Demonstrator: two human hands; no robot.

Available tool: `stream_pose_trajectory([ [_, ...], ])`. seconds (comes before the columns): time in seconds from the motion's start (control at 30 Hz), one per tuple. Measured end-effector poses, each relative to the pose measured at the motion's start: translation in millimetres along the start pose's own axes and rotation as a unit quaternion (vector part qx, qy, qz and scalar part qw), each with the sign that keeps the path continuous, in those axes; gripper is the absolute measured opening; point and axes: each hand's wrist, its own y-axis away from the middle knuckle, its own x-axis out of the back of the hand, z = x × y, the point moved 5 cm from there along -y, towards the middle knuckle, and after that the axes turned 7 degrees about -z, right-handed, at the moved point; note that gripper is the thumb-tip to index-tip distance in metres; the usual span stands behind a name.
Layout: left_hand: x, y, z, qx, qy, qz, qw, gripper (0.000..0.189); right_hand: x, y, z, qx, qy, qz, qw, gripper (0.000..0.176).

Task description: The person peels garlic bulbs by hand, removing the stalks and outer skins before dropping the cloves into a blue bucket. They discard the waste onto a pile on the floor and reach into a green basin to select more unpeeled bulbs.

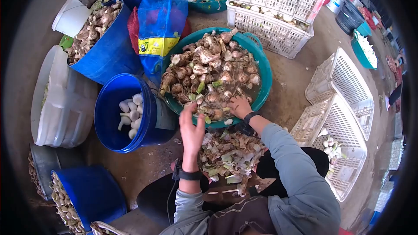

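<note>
In the head view, a round teal tub [264,85] holds water and many soil-stained garlic bulbs [204,63] with cut stems. My right hand [239,106] reaches over the tub's near right side, its fingers spread down among the wet bulbs; no bulb shows clearly in its grasp. Raised by the tub's near left rim, my left hand [191,131] has its fingers apart and nothing in them. To its left stands a blue bucket [102,117] with several peeled white garlic bulbs [134,112] at the bottom.
A heap of garlic skins [230,154] lies on the floor between my legs. White plastic crates [344,165] stand at the right, some with garlic inside. Stacked crates [270,26] rise behind the tub. Blue barrels [104,45] of garlic and a large white tub [65,104] crowd the left.
</note>
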Motion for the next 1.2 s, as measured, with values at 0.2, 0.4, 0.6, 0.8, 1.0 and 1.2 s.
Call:
stream_pose_trajectory([
  [0.2,-75,14,-23,0.026,0.032,-0.126,0.991,0.053,68,30,-12,0.069,-0.444,0.044,0.892,0.027],
  [0.4,-32,13,48,-0.053,0.227,-0.037,0.972,0.059,166,100,-66,0.130,-0.649,0.050,0.748,0.025],
  [0.6,-7,48,98,-0.104,0.107,-0.048,0.988,0.056,194,163,-82,0.214,-0.416,0.135,0.873,0.019],
  [0.8,2,76,142,-0.142,-0.006,-0.038,0.989,0.058,195,209,-91,0.186,-0.362,0.250,0.879,0.011],
  [1.0,-15,76,117,-0.011,0.454,-0.137,0.880,0.049,156,204,-87,0.118,-0.784,0.077,0.604,0.012],
  [1.2,-22,77,116,-0.050,0.272,-0.093,0.957,0.045,177,205,-83,0.227,-0.447,0.212,0.839,0.019],
])
